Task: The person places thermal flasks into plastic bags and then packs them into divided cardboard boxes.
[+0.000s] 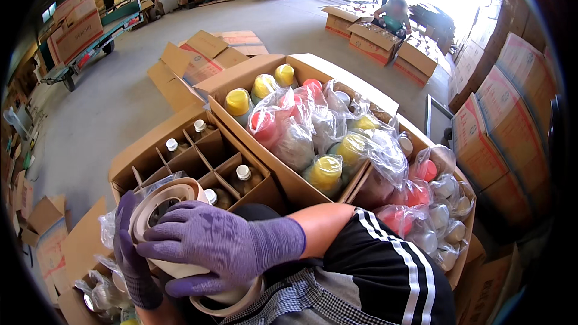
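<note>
A beige, round, hollow plastic item (180, 268), its ringed rim towards the upper left, lies across my lap. My right hand (203, 243), in a purple knit glove, is closed over its near side with the fingers reaching to the rim. My left hand (131, 253), gloved alike, presses against its left side with the fingers pointing up. Just beyond stands an open cardboard carton (124, 162) with cardboard dividers; several white-capped bottles (244, 172) stand in its cells. To its right, another carton (280, 185) holds bagged containers with yellow lids (326, 169) and red lids (263, 124).
A carton of bagged containers (438, 216) stands at the right, another (106, 289) at lower left. Flattened cardboard (198, 58) lies beyond. Stacked cartons (487, 122) line the right side. A person (397, 11) bends over open boxes; a loaded cart (86, 31) stands far left.
</note>
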Demonstrator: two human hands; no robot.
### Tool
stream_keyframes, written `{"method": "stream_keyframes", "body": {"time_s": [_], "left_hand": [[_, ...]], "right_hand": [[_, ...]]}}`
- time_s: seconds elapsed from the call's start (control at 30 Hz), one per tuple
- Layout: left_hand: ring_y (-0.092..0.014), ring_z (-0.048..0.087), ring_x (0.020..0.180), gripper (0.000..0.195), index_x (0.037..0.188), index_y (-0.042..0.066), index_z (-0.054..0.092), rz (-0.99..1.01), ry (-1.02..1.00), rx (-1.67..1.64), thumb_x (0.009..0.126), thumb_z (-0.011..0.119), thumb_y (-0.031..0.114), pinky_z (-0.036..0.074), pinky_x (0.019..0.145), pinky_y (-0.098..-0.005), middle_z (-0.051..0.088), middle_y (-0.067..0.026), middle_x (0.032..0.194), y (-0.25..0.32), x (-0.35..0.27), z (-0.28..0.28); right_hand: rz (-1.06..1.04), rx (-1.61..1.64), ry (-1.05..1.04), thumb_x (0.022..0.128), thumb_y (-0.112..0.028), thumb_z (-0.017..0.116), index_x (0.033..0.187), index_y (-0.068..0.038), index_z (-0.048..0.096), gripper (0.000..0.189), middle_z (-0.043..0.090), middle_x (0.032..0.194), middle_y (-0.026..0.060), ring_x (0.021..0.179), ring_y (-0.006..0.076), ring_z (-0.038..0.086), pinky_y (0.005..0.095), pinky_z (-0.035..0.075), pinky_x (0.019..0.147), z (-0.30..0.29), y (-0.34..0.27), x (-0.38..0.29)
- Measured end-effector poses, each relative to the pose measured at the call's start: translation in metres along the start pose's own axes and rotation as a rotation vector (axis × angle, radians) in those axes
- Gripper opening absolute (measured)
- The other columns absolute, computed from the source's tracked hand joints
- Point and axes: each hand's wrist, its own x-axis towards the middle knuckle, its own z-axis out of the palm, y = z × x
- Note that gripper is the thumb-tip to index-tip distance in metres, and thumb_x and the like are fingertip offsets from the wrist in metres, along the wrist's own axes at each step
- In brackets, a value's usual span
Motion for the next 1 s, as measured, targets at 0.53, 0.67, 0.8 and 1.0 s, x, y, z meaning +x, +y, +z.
{"method": "stream_keyframes", "body": {"time_s": [0.53,0.67,0.8,1.0], "left_hand": [[-0.027,0.056,0.127,0.049,0.143,-0.005,0.050,-0.212,0.098,-0.184,0.109,0.041,0.029,0.043,0.110,-0.0377,0.059,-0.0184,0.139,-0.052,-0.021,-0.028],[-0.031,0.056,0.128,0.061,0.146,-0.007,0.047,-0.217,0.153,-0.008,0.107,0.040,0.039,0.040,0.113,-0.0417,0.058,-0.0214,0.139,0.047,-0.021,-0.001],[-0.035,0.045,0.140,0.070,0.144,-0.005,0.050,0.181,-0.237,0.441,0.106,0.035,0.052,0.025,0.122,-0.0451,0.056,-0.0211,0.143,0.058,-0.012,-0.001],[-0.036,0.038,0.146,0.059,0.140,-0.005,0.056,0.146,0.119,0.408,0.109,0.028,0.037,0.026,0.121,-0.0479,0.054,-0.0206,0.147,0.069,-0.024,0.006]], "right_hand": [[-0.024,-0.245,0.104,0.088,-0.039,0.068,0.116,-0.010,0.067,0.041,0.059,0.093,0.0115,0.099,0.0286,0.060,0.0494,0.042,0.099,0.023,-0.023,-0.009],[0.123,0.243,0.252,0.091,-0.034,0.067,0.110,-0.002,0.066,0.037,0.063,0.105,0.0166,0.101,0.0343,0.062,0.0449,0.046,0.100,-0.015,0.058,-0.003],[-0.024,0.444,0.244,0.095,-0.026,0.065,0.106,0.001,0.068,0.030,0.066,0.107,0.0175,0.106,0.0331,0.063,0.0438,0.045,0.105,0.029,0.109,-0.015],[0.037,0.436,0.252,0.095,-0.028,0.067,0.123,-0.003,0.063,0.038,0.065,0.118,0.0187,0.112,0.0331,0.064,0.0448,0.049,0.098,-0.009,0.043,-0.002]]}}
